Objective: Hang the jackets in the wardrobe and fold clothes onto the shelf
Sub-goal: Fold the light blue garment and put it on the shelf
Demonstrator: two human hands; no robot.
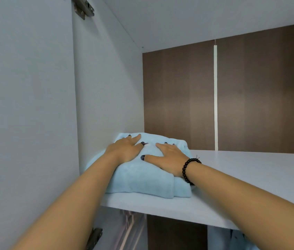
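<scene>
While flat on the folded garment [142, 183], left hand [124, 150], right hand [171, 159], fingers spread.

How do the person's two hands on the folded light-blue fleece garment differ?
The right hand wears a dark beaded bracelet; the left hand has a bare wrist. The left hand lies nearer the grey wardrobe side wall. Both press flat, fingers straight, on the folded light-blue fleece garment.

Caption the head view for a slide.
Both hands, left and right, press flat on a folded light-blue fleece garment on the white wardrobe shelf.
</scene>
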